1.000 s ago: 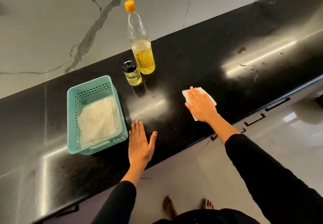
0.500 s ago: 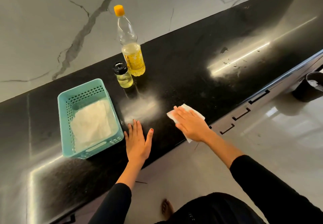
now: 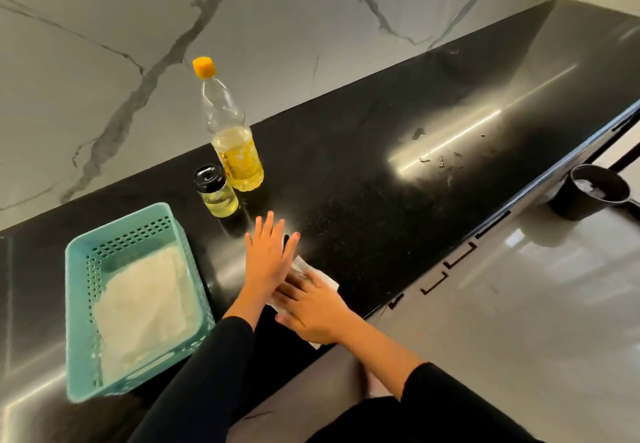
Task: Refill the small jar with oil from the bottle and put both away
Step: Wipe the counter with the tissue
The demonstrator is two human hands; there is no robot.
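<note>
At the bench's (image 3: 346,165) front edge, the right hand (image 3: 311,307) presses a tissue (image 3: 325,281), fingers (image 3: 291,292) straight; the left hand (image 3: 266,255) lies flat alongside.

A pale marble wall (image 3: 311,27) veined in grey rises beyond the left hand (image 3: 266,262) and right hand (image 3: 311,307), behind a polished black tabletop (image 3: 363,172). Far right of the hands, bright streaks of light lie on the stone among small scraps (image 3: 440,160). Just right of the right hand, dark recessed handles (image 3: 459,256) line the cabinet front. Past them a black container (image 3: 571,207) stands on a glossy pale floor (image 3: 536,321).
</note>
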